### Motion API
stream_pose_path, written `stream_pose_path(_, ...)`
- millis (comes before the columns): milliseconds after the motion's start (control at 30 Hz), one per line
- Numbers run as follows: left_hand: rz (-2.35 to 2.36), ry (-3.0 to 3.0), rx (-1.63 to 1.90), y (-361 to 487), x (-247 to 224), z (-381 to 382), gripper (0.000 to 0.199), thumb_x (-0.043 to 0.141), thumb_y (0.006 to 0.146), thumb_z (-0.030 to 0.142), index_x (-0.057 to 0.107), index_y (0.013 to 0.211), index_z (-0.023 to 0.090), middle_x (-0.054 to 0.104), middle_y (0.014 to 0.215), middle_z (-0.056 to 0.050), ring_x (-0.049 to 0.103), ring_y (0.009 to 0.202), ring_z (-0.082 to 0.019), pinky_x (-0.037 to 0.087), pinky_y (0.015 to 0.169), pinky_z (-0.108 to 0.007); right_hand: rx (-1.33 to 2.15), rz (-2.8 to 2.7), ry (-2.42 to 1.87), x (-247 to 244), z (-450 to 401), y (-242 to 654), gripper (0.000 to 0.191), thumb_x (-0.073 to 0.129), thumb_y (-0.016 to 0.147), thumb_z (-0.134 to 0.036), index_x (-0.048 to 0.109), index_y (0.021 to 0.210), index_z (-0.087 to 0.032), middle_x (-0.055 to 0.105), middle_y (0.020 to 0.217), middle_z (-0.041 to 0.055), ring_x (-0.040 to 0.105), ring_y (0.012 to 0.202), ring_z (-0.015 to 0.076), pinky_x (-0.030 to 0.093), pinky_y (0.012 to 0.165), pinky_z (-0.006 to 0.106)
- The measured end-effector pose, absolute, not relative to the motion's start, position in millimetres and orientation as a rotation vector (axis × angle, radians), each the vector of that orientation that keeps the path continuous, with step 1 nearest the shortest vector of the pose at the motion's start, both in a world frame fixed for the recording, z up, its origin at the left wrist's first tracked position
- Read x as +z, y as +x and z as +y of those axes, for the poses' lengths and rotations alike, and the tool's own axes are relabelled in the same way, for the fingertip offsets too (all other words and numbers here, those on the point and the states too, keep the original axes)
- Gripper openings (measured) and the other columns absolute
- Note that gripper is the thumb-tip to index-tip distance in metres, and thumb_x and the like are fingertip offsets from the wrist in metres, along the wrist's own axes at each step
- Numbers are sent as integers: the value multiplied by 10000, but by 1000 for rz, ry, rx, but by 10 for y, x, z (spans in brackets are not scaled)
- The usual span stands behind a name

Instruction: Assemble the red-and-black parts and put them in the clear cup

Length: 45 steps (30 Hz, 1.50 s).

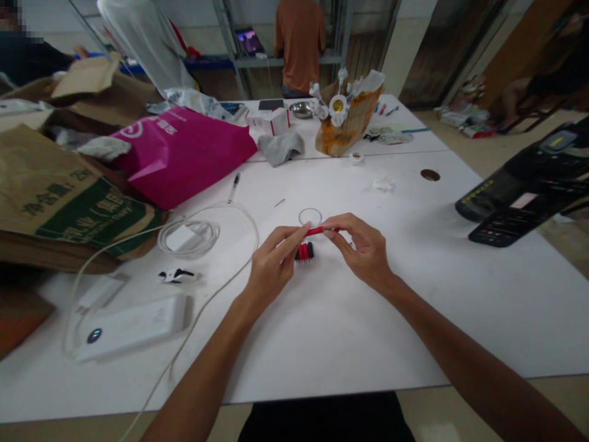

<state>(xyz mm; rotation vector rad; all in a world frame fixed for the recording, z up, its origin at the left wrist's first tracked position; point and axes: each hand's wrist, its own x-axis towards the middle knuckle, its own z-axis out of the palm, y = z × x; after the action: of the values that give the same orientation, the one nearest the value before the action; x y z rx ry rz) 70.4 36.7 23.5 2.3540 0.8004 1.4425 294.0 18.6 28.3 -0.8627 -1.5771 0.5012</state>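
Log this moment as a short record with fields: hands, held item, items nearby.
left hand: left hand pinches one end of a small red cylindrical piece
right hand: right hand pinches its other end
below the hands: cluster of small red and black cylinders on the white table
beyond: thin clear ring
left side: coiled white cable, white power bank, magenta paper bag

I seem to be in a workshop or assembly room, not a home. My hands work at a big white surface (350,319) with a cable hole (429,175) out past my right hand. Left of my hands lie a power bank (133,325) and coiled white cable (193,236), with printed sacks (69,202) and a pink bag (184,150) beyond. Far ahead, a person in an orange shirt (300,43) stands at metal shelving (285,60); the floor is bare
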Motion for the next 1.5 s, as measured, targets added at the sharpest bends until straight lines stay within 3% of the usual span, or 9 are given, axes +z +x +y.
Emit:
stream_pose_path(400,801,2357,1460,701,241,360,525,623,1097,69,683,1562,304,809,1336,-99,799,1168,-185,677,1015,-336,678,-1471,-901,227,191,2912,129,759,1072,-366,801,1122,-255,791,1082,57,762,1030,215,642,961,404)
stream_pose_path(700,803,2351,1423,698,212,372,537,604,1103,64,664,1583,297,807,1281,-104,795,1121,-179,669,958,-315,590,-1556,-845,250,209,2948,104,794,1046,-281,802,1148,-265,799,1084,51,737,970,196,614,884,378)
stream_pose_path(900,808,2399,1443,686,224,370,573,610,1088,34,671,1575,329,804,1276,-86,792,1132,-171,668,958,-298,528,-1596,-887,325,194,2961,53,800,1040,-279,785,1063,-233,790,975,34,722,877,169,593,825,332)
stream_pose_path(1167,744,2529,1423,661,243,373,655,593,1064,-38,647,1597,338,796,1327,-76,775,1209,-161,669,1031,-298,649,-1653,-1003,339,188,2991,334,658,1121,-431,722,878,-210,733,827,14,672,768,148,522,762,306)
stream_pose_path(1333,693,2581,1396,652,234,379,681,583,1061,-50,625,1617,341,790,1333,-81,766,1229,-167,662,1049,-306,768,-1667,-1075,325,177,3003,556,537,1165,-511,601,702,-210,602,651,-21,556,617,114,451,653,284)
stream_pose_path(1400,716,2577,1390,649,223,385,670,585,1065,-38,626,1617,338,790,1338,-85,770,1220,-170,661,1043,-303,789,-1667,-1064,319,188,3009,548,533,1160,-544,610,731,-211,613,668,-18,566,622,115,466,649,279)
stream_pose_path(1500,767,2533,1401,646,212,398,634,609,1069,-9,635,1610,320,789,1313,-92,777,1179,-171,663,1006,-292,749,-1669,-994,318,216,3023,371,645,1105,-559,709,986,-214,737,867,18,661,737,136,538,703,283)
